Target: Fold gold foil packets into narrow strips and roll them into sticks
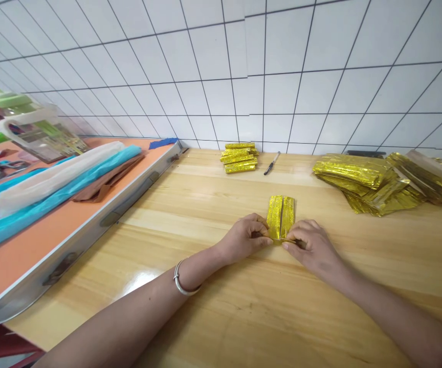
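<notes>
A small sheet of shiny gold foil paper lies on the wooden table in front of me, its two sides meeting along a dark line down the middle. My left hand pinches its near left corner between thumb and fingers. At the near right corner, my right hand has thumb and fingers closed on the edge, where a narrow strip looks folded up. The fingertips of both hands hide part of the near edge.
Several folded gold pieces are piled near the wall, beside a pen. A larger heap of gold foil sits at right. The orange table at left holds rolled tissue paper, scissors and a clear jug.
</notes>
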A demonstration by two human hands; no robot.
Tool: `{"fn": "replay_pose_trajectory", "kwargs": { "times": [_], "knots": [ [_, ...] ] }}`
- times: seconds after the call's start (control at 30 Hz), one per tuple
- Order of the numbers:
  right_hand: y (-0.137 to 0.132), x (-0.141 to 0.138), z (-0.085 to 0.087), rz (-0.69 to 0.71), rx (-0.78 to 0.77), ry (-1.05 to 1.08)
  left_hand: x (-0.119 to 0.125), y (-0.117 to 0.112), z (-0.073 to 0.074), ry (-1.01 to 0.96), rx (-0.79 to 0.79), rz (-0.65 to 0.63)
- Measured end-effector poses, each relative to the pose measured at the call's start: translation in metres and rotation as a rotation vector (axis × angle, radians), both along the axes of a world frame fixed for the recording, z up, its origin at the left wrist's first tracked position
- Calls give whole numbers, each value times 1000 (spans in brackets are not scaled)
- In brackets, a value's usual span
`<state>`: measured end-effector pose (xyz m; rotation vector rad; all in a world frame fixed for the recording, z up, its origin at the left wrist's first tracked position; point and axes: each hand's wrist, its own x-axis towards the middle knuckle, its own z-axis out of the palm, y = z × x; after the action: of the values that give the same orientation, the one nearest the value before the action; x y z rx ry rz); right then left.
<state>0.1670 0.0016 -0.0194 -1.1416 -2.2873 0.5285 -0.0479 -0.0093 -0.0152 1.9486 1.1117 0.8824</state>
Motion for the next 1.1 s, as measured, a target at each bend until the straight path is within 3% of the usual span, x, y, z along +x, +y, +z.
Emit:
{"fn": "replay_pose_trajectory", "kwargs": {
  "times": [0.23, 0.5, 0.73, 0.8, 0.93, 1.1],
  "knots": [
    [0, 0, -1, -6, 14, -29, 8, 0, -1, 128, 37, 131],
    [1, 0, -3, -14, 13, -38, 9, 2, -9, 220, 132, 152],
    [2, -1, -2, -22, 9, -47, 15, -13, -2, 433, 303, 228],
    [2, -1, -3, -23, 9, -59, 17, -17, 0, 526, 410, 158],
    [3, -1, -3, -9, 13, -66, 17, -17, -1, 575, 508, -132],
    [1, 2, -1, -2, -10, -28, 15, -11, -2, 516, 405, -174]
  ]
}}
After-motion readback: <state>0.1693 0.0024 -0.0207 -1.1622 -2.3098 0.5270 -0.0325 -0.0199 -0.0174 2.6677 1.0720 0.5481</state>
